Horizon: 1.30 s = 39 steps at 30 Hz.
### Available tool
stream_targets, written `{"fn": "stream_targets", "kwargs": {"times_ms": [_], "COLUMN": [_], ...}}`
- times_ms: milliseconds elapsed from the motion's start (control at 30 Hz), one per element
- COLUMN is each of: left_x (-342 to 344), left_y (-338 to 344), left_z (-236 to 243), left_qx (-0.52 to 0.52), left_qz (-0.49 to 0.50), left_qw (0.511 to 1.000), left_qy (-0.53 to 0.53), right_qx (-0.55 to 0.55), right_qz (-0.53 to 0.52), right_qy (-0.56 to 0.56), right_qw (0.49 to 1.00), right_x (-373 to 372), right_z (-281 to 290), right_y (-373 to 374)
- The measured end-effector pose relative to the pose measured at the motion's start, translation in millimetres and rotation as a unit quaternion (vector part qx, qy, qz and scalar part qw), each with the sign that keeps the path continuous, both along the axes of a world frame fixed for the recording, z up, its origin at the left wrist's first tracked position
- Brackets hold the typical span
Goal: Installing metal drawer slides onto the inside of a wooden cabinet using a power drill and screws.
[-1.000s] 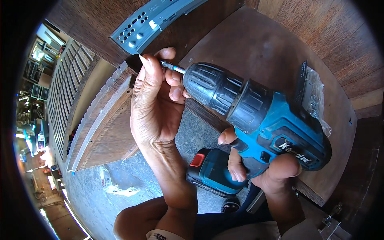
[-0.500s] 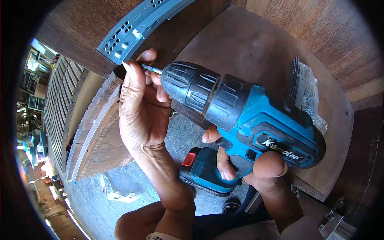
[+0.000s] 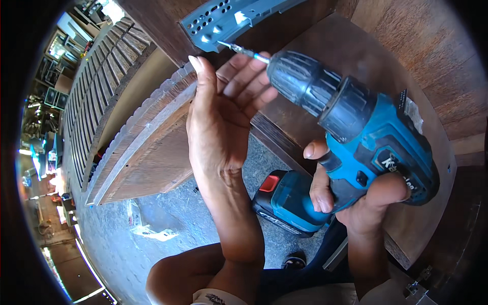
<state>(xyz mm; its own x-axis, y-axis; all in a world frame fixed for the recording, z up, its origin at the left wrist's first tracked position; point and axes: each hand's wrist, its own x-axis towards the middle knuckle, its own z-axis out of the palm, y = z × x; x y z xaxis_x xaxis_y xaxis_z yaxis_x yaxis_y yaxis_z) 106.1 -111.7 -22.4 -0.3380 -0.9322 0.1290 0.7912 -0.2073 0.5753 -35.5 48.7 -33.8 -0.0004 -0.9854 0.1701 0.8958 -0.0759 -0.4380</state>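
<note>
Cordless drill [image 3: 378,119]: teal and black, right of the frame's centre, tilted, its nose toward the upper left.
Right hand [image 3: 363,211]: fingers wrapped around the drill's handle, thumb along its near side.
Left hand [image 3: 223,117]: fingers spread and holding nothing, thumb raised, just beside the bit; whether a fingertip touches it, I cannot tell.
Driver bit [image 3: 244,52]: in the black chuck [image 3: 300,81], tip seen against the rail's lower edge; contact unclear.
Perforated metal rail [image 3: 216,23]: upper centre, along dark wood.
Battery pack [image 3: 292,201]: below the handle, red button on its end.
Scallop-edged wooden panel [image 3: 152,147]: left of the left hand.
Clear plastic bag [image 3: 152,232]: lower left, on the grey floor [image 3: 185,216].
</note>
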Motion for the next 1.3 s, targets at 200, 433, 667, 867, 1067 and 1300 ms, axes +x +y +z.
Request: {"fn": "stream_targets", "kwargs": {"times_ms": [200, 433, 667, 867, 1067, 1300], "left_x": [-2, 27, 36, 27, 25, 24], "left_y": [9, -1, 9, 9, 5, 1], "left_z": [1, 4, 14, 21, 28, 23], "left_qx": [-0.026, -0.109, -0.05, -0.003, 0.038, 0.036], "left_qz": [-0.006, 0.12, 0.083, -0.009, -0.002, -0.003], "left_qw": [0.999, 0.986, 0.99, 0.994, 0.978, 0.976], "left_qy": [0.019, -0.028, -0.104, 0.111, 0.206, 0.213], "right_qx": [0.017, -0.008, 0.081, 0.093, 0.098, 0.099], "right_qz": [-0.017, -0.098, -0.19, -0.257, -0.26, -0.263], "right_qy": [0.003, 0.12, 0.312, 0.325, 0.299, 0.291], "right_qw": [1.0, 0.988, 0.927, 0.905, 0.913, 0.915], "right_x": [8, 14, 38, 52, 55, 57], "right_z": [-8, -14, 10, 32, 38, 42], "right_y": [9, 2, -38, -63, -73, -76]}}
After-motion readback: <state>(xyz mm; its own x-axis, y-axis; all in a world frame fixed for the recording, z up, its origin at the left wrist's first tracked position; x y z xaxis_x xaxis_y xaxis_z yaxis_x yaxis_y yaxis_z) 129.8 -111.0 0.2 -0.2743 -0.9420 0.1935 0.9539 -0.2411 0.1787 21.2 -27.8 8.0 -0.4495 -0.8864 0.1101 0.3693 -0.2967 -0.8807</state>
